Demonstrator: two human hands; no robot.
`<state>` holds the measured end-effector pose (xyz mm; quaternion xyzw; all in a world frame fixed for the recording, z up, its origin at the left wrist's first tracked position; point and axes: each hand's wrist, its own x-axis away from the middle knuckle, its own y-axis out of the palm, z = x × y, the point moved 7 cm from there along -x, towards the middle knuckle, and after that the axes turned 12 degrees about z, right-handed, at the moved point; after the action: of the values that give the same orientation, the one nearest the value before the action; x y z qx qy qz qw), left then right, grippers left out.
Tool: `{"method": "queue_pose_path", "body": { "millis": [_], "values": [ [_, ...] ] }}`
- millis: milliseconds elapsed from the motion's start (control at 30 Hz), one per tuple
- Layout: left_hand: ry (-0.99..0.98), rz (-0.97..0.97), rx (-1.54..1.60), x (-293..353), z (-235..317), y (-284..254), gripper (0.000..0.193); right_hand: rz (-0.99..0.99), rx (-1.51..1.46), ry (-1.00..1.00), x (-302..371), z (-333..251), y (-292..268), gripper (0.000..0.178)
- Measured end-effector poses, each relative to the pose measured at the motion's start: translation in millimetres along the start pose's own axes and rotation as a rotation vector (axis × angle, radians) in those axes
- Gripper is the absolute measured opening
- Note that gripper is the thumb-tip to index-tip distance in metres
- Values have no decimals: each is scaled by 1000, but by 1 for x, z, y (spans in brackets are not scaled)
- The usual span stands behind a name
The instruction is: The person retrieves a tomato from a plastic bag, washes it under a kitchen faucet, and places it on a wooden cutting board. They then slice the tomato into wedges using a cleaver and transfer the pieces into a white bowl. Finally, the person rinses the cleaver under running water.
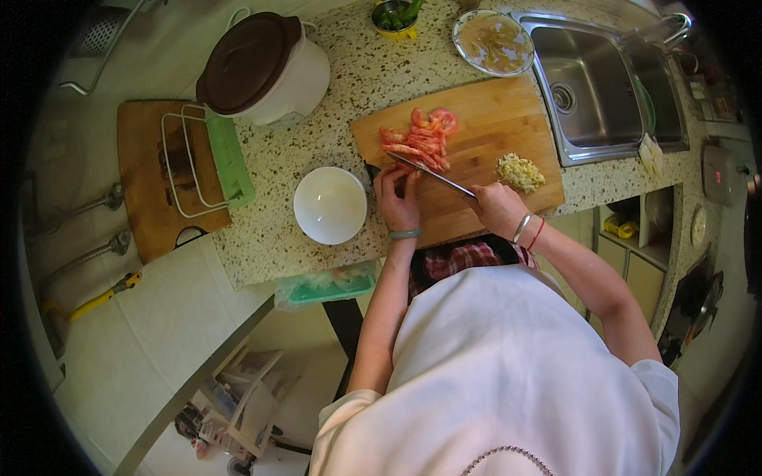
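On the wooden cutting board (pixel 492 127) at the middle of the speckled tabletop (pixel 317 151), we see both hands at work over a heap of red tomato slices (pixel 425 136). We find the right hand (pixel 498 208) closed around the handle of a knife (pixel 432 176), its fingers wrapped tight, and the blade runs left and slightly far toward the near edge of the tomato. We see the left hand (pixel 397 197) resting on the board with its fingers curled, their tips by the blade at the near end of the slices; whether they pinch a piece we cannot tell. A small pile of chopped garlic (pixel 520 171) lies on the right part of the board, apart from the tomato. Just left of the board stands a white bowl (pixel 330 205), and farther left and far sits a white cooker with a brown lid (pixel 258 67). To the right lies a steel sink (pixel 603 91), with a plate (pixel 493 41) just beyond the board's far edge.
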<state>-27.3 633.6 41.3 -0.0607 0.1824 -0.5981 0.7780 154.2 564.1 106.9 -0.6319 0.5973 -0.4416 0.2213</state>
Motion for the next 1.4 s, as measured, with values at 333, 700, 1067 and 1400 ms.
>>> {"method": "queue_pose_path", "body": {
  "millis": [333, 700, 1067, 1400],
  "values": [
    [122, 21, -126, -2, 10, -2, 17, -44, 82, -8, -15, -9, 20, 15],
    [205, 26, -142, -5, 22, -3, 17, -1, -61, 13, -16, 26, 29, 20],
    [76, 18, -92, 0, 0, -4, 17, 36, -51, -17, 3, -5, 3, 23],
    [154, 12, -145, -3, 20, -6, 13, -70, 45, 19, -11, -13, 19, 14]
  ]
}}
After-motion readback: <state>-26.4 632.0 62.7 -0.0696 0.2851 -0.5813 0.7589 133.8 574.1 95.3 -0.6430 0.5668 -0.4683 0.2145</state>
